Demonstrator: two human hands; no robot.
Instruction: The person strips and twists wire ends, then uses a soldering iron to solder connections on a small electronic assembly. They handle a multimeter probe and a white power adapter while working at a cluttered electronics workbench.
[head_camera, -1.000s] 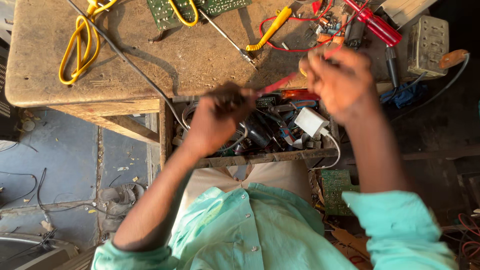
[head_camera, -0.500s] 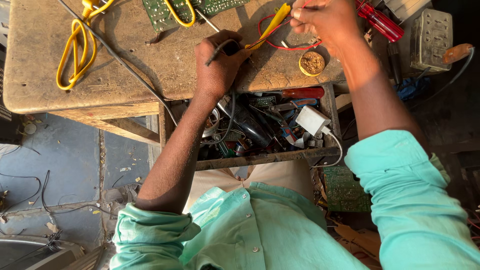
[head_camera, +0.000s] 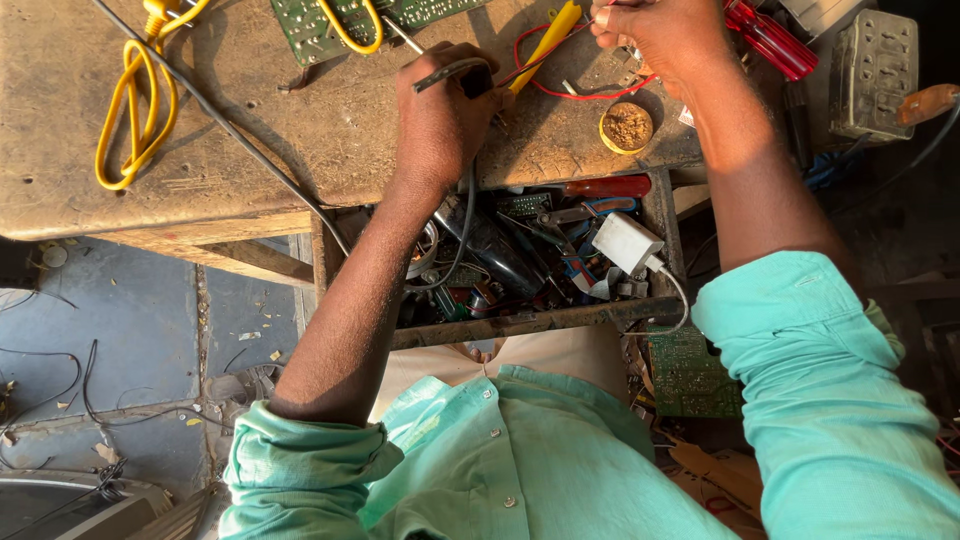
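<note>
Left to right, I note a yellow cable (head_camera: 130, 100) coiled on the worn wooden bench (head_camera: 300, 150), with a green circuit board (head_camera: 320, 25) at the top edge. My left hand (head_camera: 440, 110) rests on the bench with its fingers (head_camera: 450, 75) curled tight around a dark soldering iron (head_camera: 450, 72), whose metal tip points toward the board and whose cord runs down past the wrist. A yellow-handled tool (head_camera: 545, 40) lies just beside that fist. Below, the open drawer (head_camera: 530, 320) is full of parts and a white charger (head_camera: 625, 240). A small round tin (head_camera: 627, 125) sits near my right hand (head_camera: 665, 35), which is bunched at the top edge among red wire (head_camera: 560, 92); I cannot tell what it grips. Against half a second ago, both hands sit almost unchanged; a second ago they hovered over the drawer.
</note>
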